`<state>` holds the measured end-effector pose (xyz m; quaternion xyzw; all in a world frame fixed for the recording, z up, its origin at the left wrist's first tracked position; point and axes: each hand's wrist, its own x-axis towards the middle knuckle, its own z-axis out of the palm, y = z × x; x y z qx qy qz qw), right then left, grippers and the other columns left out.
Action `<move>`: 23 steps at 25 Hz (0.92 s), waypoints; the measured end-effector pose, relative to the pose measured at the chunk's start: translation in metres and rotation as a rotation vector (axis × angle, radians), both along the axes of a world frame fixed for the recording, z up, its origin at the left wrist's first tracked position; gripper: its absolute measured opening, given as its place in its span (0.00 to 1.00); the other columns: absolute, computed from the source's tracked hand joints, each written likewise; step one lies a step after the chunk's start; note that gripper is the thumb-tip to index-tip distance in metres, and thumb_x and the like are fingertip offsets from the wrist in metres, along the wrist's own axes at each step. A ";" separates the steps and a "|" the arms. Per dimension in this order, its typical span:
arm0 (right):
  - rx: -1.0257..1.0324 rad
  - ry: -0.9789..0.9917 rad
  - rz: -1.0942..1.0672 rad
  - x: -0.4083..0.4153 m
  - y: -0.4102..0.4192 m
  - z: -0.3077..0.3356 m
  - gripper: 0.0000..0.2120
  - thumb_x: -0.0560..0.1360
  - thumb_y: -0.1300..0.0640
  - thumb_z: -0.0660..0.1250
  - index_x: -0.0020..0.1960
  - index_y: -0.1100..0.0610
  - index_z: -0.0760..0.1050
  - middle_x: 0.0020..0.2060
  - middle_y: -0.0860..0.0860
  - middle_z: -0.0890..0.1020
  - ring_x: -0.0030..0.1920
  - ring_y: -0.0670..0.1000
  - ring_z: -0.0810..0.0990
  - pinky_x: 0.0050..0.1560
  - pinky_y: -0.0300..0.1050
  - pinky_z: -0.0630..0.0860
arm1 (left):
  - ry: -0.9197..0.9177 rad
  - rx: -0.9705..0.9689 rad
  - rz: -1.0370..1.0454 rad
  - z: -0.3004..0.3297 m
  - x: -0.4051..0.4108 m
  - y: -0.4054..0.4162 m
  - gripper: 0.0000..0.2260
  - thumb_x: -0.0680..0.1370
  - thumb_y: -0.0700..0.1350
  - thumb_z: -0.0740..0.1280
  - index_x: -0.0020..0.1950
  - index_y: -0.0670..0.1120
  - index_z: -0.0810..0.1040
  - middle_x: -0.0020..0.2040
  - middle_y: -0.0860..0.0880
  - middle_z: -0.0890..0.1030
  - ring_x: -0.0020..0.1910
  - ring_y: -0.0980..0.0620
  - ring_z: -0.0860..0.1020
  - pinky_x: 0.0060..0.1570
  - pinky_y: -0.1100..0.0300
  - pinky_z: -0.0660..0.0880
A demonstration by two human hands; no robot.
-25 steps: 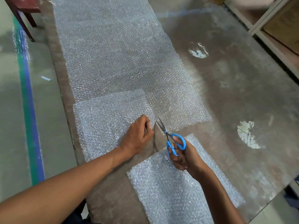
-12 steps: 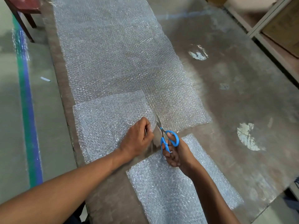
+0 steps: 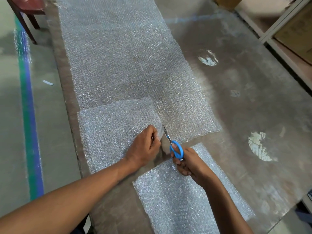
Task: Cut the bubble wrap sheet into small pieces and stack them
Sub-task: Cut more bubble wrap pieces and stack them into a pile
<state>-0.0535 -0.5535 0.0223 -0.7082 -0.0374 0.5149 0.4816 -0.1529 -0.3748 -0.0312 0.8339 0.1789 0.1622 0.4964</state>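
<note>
— Across the scuffed grey worktop [image 3: 253, 102] runs the long bubble wrap sheet [image 3: 118, 53], most of it uncut, stretching away to the far end. What has come off it?

— One cut piece [image 3: 182, 200] lies flat at the near edge, under the right forearm. A single layer or a small stack: cannot tell. A folded or doubled section [image 3: 114, 129] sits at the sheet's near left corner, not yet freed.

— And the hands?

— Left hand [image 3: 145, 147] pinches the wrap's edge just beside the cut line, fingers curled, holding it taut. Right hand [image 3: 187, 163] grips the blue-handled scissors [image 3: 175, 148], fingers through the loops; blades look nearly closed, tips at the wrap's edge.

— Progress, then?

— Early, by judgement. This cut is only starting at the near edge; the long run of sheet remains, and any stacking has barely begun.
</note>
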 end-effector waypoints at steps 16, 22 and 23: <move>0.009 0.185 -0.124 0.000 0.002 0.006 0.25 0.80 0.37 0.62 0.39 0.57 0.77 0.28 0.53 0.70 0.21 0.48 0.60 0.21 0.37 0.53 | -0.182 -0.110 0.152 -0.002 0.000 0.004 0.11 0.83 0.50 0.53 0.47 0.45 0.68 0.34 0.53 0.68 0.29 0.57 0.64 0.29 0.64 0.61; 0.042 0.151 -0.078 0.013 0.026 -0.003 0.25 0.82 0.37 0.61 0.41 0.57 0.77 0.30 0.53 0.70 0.20 0.47 0.60 0.21 0.38 0.51 | -0.179 -0.094 0.100 -0.004 0.000 0.004 0.10 0.84 0.50 0.54 0.48 0.47 0.68 0.34 0.55 0.68 0.29 0.58 0.66 0.30 0.69 0.60; 0.043 0.148 -0.074 0.015 0.029 -0.004 0.25 0.82 0.37 0.61 0.41 0.57 0.77 0.30 0.53 0.70 0.20 0.47 0.60 0.21 0.38 0.52 | -0.180 -0.093 0.097 -0.006 0.001 0.004 0.10 0.84 0.50 0.54 0.48 0.47 0.68 0.34 0.54 0.68 0.29 0.58 0.66 0.30 0.68 0.60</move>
